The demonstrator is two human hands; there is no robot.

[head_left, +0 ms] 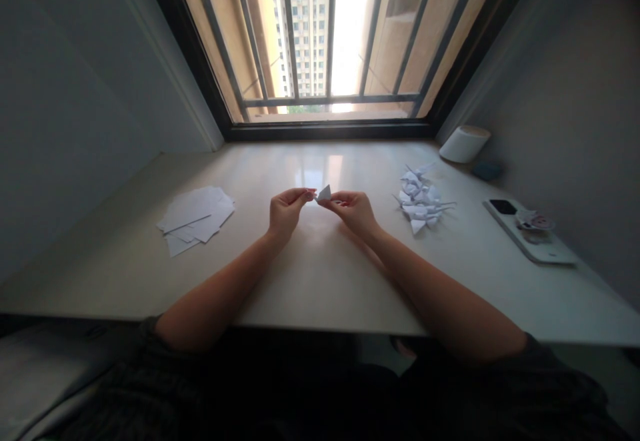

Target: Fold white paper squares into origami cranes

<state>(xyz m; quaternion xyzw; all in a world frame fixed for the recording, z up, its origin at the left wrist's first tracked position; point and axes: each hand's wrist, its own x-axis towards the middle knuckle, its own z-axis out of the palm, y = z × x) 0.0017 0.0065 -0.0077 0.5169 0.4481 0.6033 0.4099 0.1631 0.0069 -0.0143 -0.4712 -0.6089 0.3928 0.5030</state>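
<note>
A small folded white paper crane is held just above the middle of the table, between my two hands. My left hand pinches its left end with thumb and fingertips. From the other side my right hand grips the paper low down, its fingers closed. To the right lies a pile of folded paper cranes, with pointed wings and thin tips. Flat white paper sheets are stacked loosely on the left. My fingers partly hide the held paper.
The white table reaches back to a barred window. A white cylinder-like object stands in the far right corner near a small dark-blue item. At the right edge rests a flat white device with a small clear-and-patterned object on it.
</note>
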